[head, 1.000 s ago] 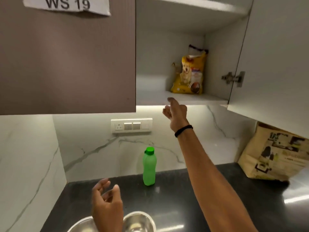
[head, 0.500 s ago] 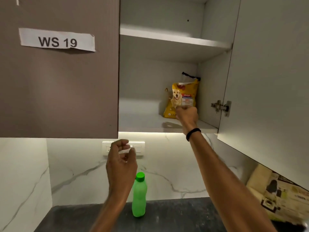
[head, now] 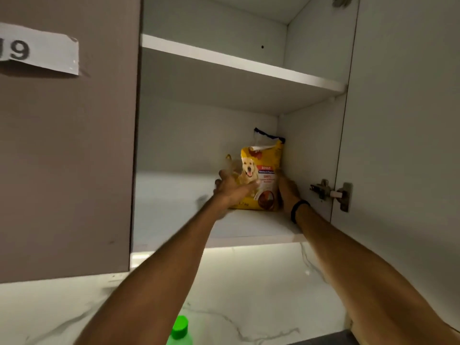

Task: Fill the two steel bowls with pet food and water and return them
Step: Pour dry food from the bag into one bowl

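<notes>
From the head camera I see the yellow dog food bag standing upright on the lower shelf of the open wall cabinet, tucked into the back right corner. My left hand is flat and spread against the bag's front left side; my right hand, wearing a dark wristband, cups its right edge. Neither grip is closed yet, as far as I can tell; the bag sits between the two palms.

I judge it a soft, crinkly pouch with loose kibble that shifts, moderately heavy and slick on the outside. The top looks rolled or torn open, so I would squeeze low on both sides and keep it upright. Below, the green bottle waits at the frame's bottom edge.
</notes>
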